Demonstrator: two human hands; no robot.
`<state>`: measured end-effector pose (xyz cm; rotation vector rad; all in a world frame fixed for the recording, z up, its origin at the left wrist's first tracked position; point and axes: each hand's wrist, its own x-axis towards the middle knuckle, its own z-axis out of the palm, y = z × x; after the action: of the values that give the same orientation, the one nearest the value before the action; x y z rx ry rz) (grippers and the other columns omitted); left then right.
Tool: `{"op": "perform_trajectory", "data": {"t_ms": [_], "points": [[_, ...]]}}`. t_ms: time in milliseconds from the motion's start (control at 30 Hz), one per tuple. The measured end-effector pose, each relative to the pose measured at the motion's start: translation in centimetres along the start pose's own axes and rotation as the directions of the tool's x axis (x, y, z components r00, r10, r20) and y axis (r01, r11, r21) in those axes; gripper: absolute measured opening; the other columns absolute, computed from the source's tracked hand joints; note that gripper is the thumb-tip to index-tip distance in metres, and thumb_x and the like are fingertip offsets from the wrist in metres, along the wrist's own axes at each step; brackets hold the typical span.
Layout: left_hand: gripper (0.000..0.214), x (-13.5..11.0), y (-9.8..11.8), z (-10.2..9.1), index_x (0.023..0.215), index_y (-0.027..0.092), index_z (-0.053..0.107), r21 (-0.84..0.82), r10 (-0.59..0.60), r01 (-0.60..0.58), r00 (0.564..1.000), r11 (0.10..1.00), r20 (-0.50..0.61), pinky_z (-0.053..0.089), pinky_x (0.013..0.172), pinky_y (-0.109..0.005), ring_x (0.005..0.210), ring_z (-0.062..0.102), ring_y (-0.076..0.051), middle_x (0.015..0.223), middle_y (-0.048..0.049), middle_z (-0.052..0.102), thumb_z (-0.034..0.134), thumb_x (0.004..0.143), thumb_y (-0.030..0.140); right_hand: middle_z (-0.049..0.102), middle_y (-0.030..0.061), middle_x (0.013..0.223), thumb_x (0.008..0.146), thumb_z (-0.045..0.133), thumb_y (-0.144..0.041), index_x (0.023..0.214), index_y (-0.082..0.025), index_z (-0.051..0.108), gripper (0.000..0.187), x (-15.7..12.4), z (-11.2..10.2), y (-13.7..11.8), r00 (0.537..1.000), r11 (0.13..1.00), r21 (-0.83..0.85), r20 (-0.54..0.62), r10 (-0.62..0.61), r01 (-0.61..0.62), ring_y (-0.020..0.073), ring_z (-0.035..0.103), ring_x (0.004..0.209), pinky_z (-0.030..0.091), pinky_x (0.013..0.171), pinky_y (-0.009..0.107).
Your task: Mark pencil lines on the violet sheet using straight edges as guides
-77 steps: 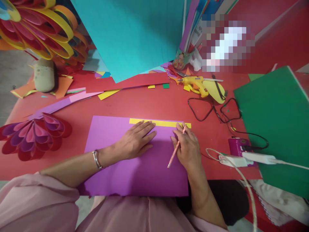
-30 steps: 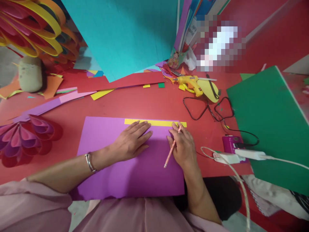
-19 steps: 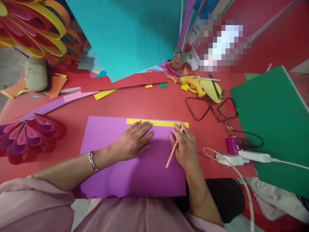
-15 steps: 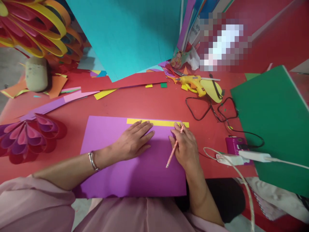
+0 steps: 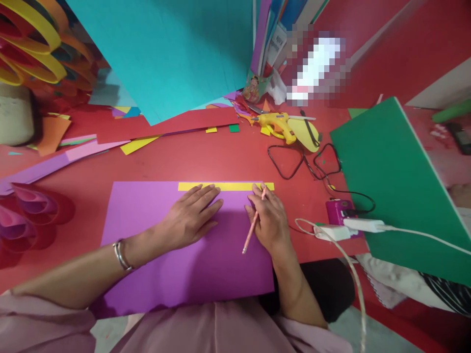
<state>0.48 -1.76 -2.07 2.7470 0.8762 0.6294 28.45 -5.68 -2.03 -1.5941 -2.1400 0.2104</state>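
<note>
A large purple paper sheet point(image 5: 140, 215) lies on the red table, reaching over its front edge. Along the sheet's far edge runs a narrow yellow paper strip point(image 5: 235, 187), whose right end sticks out past the sheet's corner. My left hand point(image 5: 193, 215) rests flat, fingers stretched out, with its fingertips on the strip. A pink patterned pencil point(image 5: 250, 230) is held in my right hand point(image 5: 270, 218), its eraser end pointing back toward me. The fingertips of that hand also touch the strip near its right end.
Beyond the sheet lie a yellow glue gun point(image 5: 277, 125) with a black cord, and paper scraps point(image 5: 140, 145). A green board point(image 5: 393, 186) leans at the right, beside a purple power socket point(image 5: 338, 212) and white charger point(image 5: 364, 225). A rolled paper flower point(image 5: 33, 220) sits left; a turquoise sheet point(image 5: 176, 54) stands behind.
The camera view has turned a little to the right, so everything appears shifted left. Both hands, the strip and the pencil keep much the same places on the purple sheet.
</note>
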Motion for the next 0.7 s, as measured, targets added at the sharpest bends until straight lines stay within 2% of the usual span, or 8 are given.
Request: {"op": "perform_trajectory", "data": {"t_ms": [233, 467, 700], "points": [[0.047, -0.06, -0.04, 0.12, 0.148, 0.018, 0.057, -0.015, -0.010, 0.010, 1.000, 1.000, 0.011, 0.045, 0.122, -0.062, 0.148, 0.053, -0.038, 0.155, -0.0199, 0.057, 0.061, 0.102, 0.029, 0.064, 0.0133, 0.151, 0.105, 0.059, -0.028, 0.127, -0.023, 0.064, 0.023, 0.08, -0.05, -0.06, 1.000, 1.000, -0.005, 0.005, 0.008, -0.008, 0.0323, 0.044, 0.155, 0.050, 0.117, 0.058], [0.044, 0.10, 0.00, 0.18, 0.144, 0.016, 0.060, 0.018, -0.011, 0.011, 1.000, 1.000, 0.023, 0.047, 0.120, -0.062, 0.145, 0.055, -0.039, 0.152, -0.0212, 0.060, 0.061, 0.103, 0.032, 0.067, 0.0137, 0.148, 0.105, 0.060, -0.028, 0.124, -0.022, 0.066, 0.021, 0.16, -0.08, -0.03, 1.000, 1.000, -0.006, -0.025, -0.015, 0.015, 0.0327, 0.049, 0.152, 0.051, 0.116, 0.056], [0.055, 0.29, 0.33, 0.00, 0.146, 0.015, 0.061, 0.062, -0.033, 0.030, 0.998, 0.998, 0.056, 0.043, 0.120, -0.060, 0.144, 0.055, -0.038, 0.152, -0.0208, 0.060, 0.056, 0.105, 0.051, 0.070, 0.0142, 0.143, 0.107, 0.054, -0.026, 0.119, -0.021, 0.070, 0.020, 0.27, 0.45, 0.13, 0.998, 1.000, 0.014, -0.060, -0.002, 0.003, 0.0304, 0.056, 0.146, 0.050, 0.117, 0.055]]}}
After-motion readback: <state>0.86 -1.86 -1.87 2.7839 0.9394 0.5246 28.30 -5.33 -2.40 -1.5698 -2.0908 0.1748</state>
